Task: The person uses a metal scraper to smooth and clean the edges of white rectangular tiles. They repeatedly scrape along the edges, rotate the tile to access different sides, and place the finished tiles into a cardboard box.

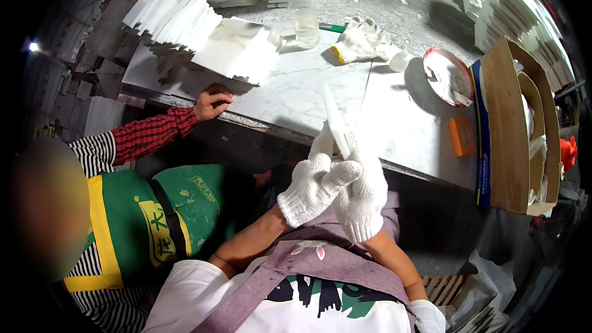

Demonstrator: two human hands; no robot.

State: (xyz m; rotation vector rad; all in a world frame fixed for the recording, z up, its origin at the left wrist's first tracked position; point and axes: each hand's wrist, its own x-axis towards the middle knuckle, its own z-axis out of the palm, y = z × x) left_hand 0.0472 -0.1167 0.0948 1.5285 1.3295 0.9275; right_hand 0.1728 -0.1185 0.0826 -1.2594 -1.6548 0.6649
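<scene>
Both my hands wear white knit gloves and meet in front of my chest. My left hand (311, 184) and my right hand (364, 194) are closed together around the lower end of a thin white tile (335, 124), seen edge-on. It sticks up and away from me over the near edge of the marble table (290, 95). The tile's lower end is hidden inside the gloves.
A co-worker in a green apron stands at my left, a red-sleeved hand (213, 102) on the table edge. On the table are stacked white tiles (237, 49), a plastic bottle (304, 15), spare gloves (361, 40), a red-rimmed dish (447, 74), an orange block (462, 135) and a cardboard box (512, 123).
</scene>
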